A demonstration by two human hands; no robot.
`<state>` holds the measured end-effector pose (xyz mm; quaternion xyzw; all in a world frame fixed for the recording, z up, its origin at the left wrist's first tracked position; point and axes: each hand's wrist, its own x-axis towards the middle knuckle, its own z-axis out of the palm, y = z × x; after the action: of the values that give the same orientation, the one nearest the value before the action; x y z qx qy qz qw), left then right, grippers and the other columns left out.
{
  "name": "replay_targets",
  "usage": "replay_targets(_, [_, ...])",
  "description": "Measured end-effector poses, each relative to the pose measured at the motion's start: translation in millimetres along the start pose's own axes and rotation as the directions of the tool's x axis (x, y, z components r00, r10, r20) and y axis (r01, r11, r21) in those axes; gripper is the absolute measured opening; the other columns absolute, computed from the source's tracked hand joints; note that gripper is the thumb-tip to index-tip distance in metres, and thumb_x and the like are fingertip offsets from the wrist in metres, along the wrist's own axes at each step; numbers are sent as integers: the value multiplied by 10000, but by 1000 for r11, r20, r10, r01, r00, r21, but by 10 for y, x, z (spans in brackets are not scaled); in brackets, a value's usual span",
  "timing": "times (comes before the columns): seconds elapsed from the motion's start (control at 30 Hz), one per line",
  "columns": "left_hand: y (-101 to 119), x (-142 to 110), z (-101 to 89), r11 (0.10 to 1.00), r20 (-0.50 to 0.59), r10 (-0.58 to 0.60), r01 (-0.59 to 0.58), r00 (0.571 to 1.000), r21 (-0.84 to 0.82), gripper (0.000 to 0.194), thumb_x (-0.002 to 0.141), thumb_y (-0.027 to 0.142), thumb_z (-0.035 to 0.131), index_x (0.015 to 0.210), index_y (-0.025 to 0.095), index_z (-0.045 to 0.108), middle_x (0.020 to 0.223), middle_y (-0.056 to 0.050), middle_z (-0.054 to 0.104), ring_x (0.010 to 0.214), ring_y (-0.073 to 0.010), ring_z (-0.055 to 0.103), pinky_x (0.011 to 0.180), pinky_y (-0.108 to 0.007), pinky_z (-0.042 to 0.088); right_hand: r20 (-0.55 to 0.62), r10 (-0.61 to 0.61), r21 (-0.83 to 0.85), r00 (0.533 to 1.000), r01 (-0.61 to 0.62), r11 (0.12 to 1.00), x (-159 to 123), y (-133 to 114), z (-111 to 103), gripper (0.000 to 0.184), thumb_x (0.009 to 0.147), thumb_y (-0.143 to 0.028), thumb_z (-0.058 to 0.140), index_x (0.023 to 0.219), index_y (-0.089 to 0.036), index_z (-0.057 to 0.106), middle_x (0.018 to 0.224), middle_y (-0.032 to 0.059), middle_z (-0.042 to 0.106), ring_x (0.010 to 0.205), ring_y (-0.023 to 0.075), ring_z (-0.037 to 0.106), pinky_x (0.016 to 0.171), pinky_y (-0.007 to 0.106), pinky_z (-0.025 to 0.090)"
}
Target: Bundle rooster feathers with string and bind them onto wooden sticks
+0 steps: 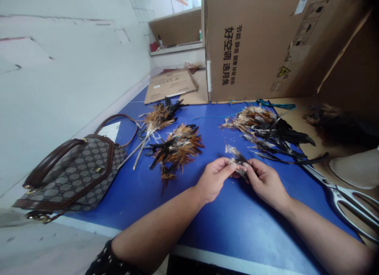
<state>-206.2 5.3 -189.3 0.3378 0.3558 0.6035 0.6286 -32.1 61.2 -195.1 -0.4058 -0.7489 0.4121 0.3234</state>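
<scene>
Both hands meet over the blue table top (213, 227), pinching a small dark feather with pale fluff (233, 152). My left hand (215, 177) holds it between thumb and fingers from the left. From the right, my right hand (265, 181) grips it too, closed around its other side. The fingers hide much of the feather. Beyond my right hand lies a loose pile of brown, cream and black feathers (260, 125). Left of my hands is a bunch of brown and black feathers (180, 146), and behind it a feather bundle on sticks (158, 121).
Silver scissors (340, 196) lie at the right edge, beside a pale rounded object (355, 168). A patterned handbag (85, 172) leans at the left by the wall. A big cardboard box (254, 50) and flattened cardboard (170, 85) stand behind, with teal ribbon (276, 105) near the box.
</scene>
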Motion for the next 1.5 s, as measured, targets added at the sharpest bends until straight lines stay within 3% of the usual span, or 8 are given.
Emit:
replay_targets(0.17, [138, 0, 7, 994, -49, 31, -36, 998, -102, 441, 906, 588, 731, 912, 194, 531, 721, 1, 662, 678, -149, 669, 736, -324, 553, -155, 55, 0, 986, -56, 998, 72, 65, -82, 417, 999, -620, 533, 819, -248, 584, 600, -8, 507, 543, 163, 440, 494, 293, 378])
replay_targets(0.3, [230, 46, -52, 985, -222, 44, -80, 974, -155, 445, 889, 582, 755, 944, 213, 513, 611, 92, 416, 468, -50, 381, 465, -159, 306, -170, 90, 89, 981, -76, 993, 94, 115, -140, 389, 983, -628, 565, 918, -249, 623, 620, -11, 481, 545, 162, 423, 473, 288, 340])
replay_targets(0.73, [68, 16, 42, 995, -214, -95, 97, 972, -2, 517, 814, 643, 795, 940, 187, 588, 591, 113, 269, 460, -33, 235, 432, -176, 164, 153, 71, 222, 986, -104, 970, -67, -93, 42, 435, 999, -626, 549, 863, -215, 595, 649, -27, 473, 583, 131, 404, 535, 264, 353])
replay_targets(0.93, [71, 20, -4, 994, -242, -102, 105, 965, -2, 519, 839, 636, 776, 1041, 170, 666, 580, 112, 263, 451, -34, 218, 427, -176, 149, 43, 87, 215, 995, -94, 972, -66, -76, 46, 404, 977, -590, 624, 830, -216, 588, 668, -25, 472, 601, 129, 406, 542, 267, 351])
replay_targets(1.07, [84, 63, -51, 1000, -340, -7, 6, 940, -4, 552, 860, 589, 771, 1184, 147, 703, 638, 63, 432, 485, -51, 366, 432, -176, 253, -99, 124, 253, 987, -96, 963, -33, -43, 18, 412, 986, -600, 608, 823, -222, 575, 654, -25, 480, 569, 127, 407, 508, 272, 339])
replay_targets(1.2, [109, 133, -115, 981, -483, 160, -191, 861, -16, 420, 888, 529, 747, 907, 115, 680, 842, -67, 656, 783, -162, 667, 681, -282, 554, -198, 116, 270, 973, -60, 961, -1, -2, -32, 358, 989, -564, 630, 881, -223, 605, 659, -27, 498, 581, 125, 417, 525, 271, 347])
replay_targets(1.3, [117, 136, -107, 976, -459, 120, -188, 880, -107, 390, 892, 498, 749, 855, 132, 617, 873, -76, 675, 795, -177, 687, 747, -344, 583, -178, 96, 238, 979, -52, 970, 3, 10, -38, 326, 988, -536, 649, 910, -220, 633, 677, -16, 542, 603, 129, 450, 542, 272, 362])
replay_targets(1.5, [68, 16, 30, 999, -309, -7, -6, 951, -40, 392, 873, 496, 785, 951, 144, 631, 604, 97, 341, 472, -34, 279, 444, -165, 215, -96, 96, 245, 991, -70, 967, -41, -54, 17, 363, 1005, -534, 623, 834, -216, 591, 665, -12, 577, 591, 122, 469, 560, 266, 386])
